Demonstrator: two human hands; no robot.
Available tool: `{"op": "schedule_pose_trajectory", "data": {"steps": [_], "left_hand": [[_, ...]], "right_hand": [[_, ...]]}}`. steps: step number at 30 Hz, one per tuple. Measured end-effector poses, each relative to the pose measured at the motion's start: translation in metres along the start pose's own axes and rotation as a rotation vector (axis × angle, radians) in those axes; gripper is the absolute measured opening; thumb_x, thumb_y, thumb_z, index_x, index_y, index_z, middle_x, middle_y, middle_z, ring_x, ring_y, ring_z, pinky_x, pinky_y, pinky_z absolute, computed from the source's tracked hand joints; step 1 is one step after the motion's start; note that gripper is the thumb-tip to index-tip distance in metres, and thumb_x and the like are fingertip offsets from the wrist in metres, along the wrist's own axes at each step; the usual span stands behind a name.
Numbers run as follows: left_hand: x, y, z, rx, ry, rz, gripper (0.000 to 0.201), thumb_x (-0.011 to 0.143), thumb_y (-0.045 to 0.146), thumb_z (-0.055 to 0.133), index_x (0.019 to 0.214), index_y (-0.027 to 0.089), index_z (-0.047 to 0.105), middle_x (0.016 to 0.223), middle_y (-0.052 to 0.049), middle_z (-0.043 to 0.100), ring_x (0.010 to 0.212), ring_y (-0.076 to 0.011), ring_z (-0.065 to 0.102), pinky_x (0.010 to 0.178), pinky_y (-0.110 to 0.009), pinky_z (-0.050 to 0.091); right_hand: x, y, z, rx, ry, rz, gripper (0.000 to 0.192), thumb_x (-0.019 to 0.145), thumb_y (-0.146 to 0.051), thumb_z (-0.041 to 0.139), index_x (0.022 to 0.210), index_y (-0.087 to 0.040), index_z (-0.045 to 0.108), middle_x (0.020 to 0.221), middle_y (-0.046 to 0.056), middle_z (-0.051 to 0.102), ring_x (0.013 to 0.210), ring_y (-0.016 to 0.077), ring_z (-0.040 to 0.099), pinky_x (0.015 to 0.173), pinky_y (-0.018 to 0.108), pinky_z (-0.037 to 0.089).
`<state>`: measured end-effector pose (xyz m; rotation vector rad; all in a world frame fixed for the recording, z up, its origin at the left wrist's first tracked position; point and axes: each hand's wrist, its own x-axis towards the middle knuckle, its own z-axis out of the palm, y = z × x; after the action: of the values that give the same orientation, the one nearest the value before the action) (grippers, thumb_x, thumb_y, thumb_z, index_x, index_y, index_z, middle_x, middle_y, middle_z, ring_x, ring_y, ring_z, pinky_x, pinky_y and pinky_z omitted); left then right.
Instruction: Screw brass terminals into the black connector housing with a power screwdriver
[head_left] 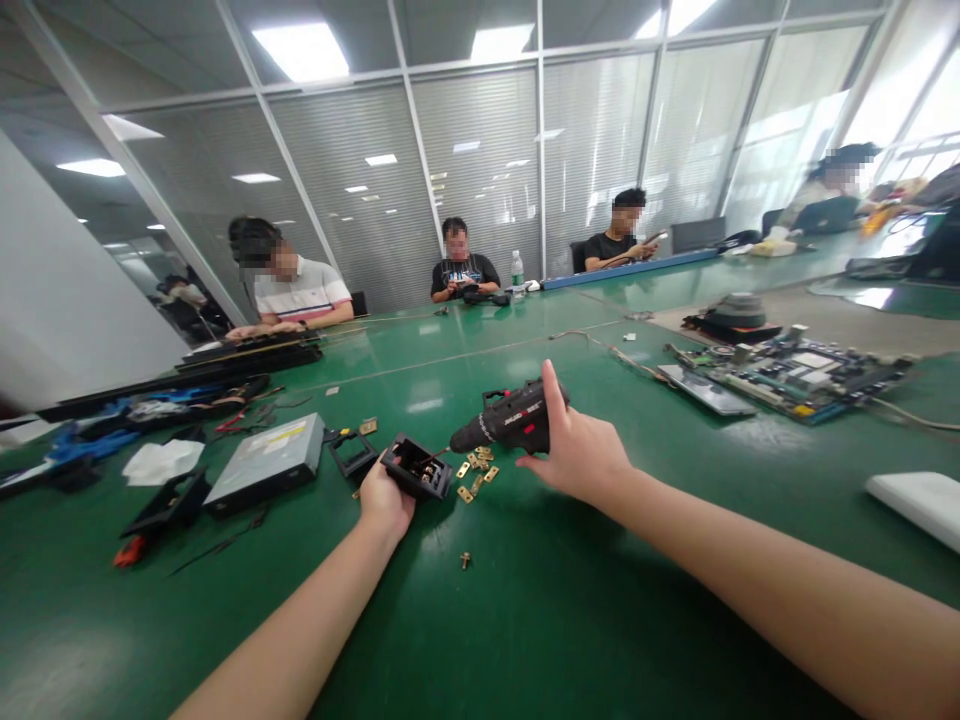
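Screwdriver [514,422] tip hidden inside housing [417,467]

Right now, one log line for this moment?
left hand: holds black housing | right hand: grips electric screwdriver, bit in housing | brass pieces beside

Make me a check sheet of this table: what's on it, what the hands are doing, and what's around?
Surface: green table, glossy.
Job's things: black electric screwdriver, bit in small black housing.
Clutter: brass pieces, disc drive, circuit board, white tissue.
Hands: left hand holds the housing; right hand grips the screwdriver.
Cables: thin wire near the board.
Surroundings: other people seated, glass partitions.
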<state>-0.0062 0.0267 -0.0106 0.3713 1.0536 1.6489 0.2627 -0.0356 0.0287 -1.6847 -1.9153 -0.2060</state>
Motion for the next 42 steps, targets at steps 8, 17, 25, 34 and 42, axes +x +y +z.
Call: {"op": "schedule_pose_trajectory", "data": {"steps": [8,17,25,34,42], "left_hand": [[0.0,0.001,-0.002,0.006,-0.003,-0.013,0.011,0.076,0.013,0.056,0.082,0.019,0.063,0.075,-0.003,0.067,0.068,-0.0209,0.067,0.071,-0.038,0.058],[-0.004,-0.001,-0.005,-0.003,0.005,-0.001,0.012,0.079,0.014,0.055,0.085,0.02,0.064,0.078,-0.003,0.068,0.07,-0.021,0.066,0.067,-0.034,0.056],[-0.008,0.001,-0.006,0.011,-0.045,-0.001,0.011,0.081,0.014,0.055,0.084,0.019,0.064,0.074,-0.002,0.067,0.066,-0.0188,0.066,0.062,-0.031,0.056],[-0.008,0.005,-0.005,0.088,-0.152,-0.056,0.018,0.089,0.023,0.05,0.083,0.017,0.066,0.08,-0.006,0.07,0.073,-0.0222,0.067,0.067,-0.034,0.057],[-0.006,0.004,-0.007,0.097,-0.128,-0.056,0.018,0.088,0.023,0.052,0.089,0.015,0.068,0.086,-0.008,0.071,0.078,-0.0231,0.067,0.07,-0.035,0.057]], "right_hand": [[0.005,0.002,0.009,-0.112,0.1,-0.085,0.131,0.073,-0.039,0.082,0.16,-0.017,-0.013,0.097,0.013,0.068,0.076,0.0337,0.068,0.059,0.034,0.05],[0.036,0.014,0.031,-0.097,0.228,-0.15,0.122,0.073,-0.036,0.076,0.161,-0.013,-0.005,0.097,0.011,0.066,0.081,0.0325,0.066,0.068,0.038,0.055],[0.051,0.038,0.062,-0.029,0.298,-0.208,0.11,0.075,-0.04,0.067,0.159,-0.01,0.003,0.106,0.013,0.065,0.086,0.0323,0.067,0.075,0.04,0.057],[0.049,0.043,0.065,0.091,0.273,-0.181,0.111,0.073,-0.038,0.068,0.16,-0.012,0.003,0.113,0.015,0.064,0.087,0.0335,0.067,0.076,0.041,0.056],[0.048,0.041,0.061,0.122,0.221,-0.16,0.112,0.074,-0.034,0.071,0.16,-0.015,0.002,0.116,0.014,0.062,0.089,0.0325,0.065,0.078,0.039,0.054]]}}
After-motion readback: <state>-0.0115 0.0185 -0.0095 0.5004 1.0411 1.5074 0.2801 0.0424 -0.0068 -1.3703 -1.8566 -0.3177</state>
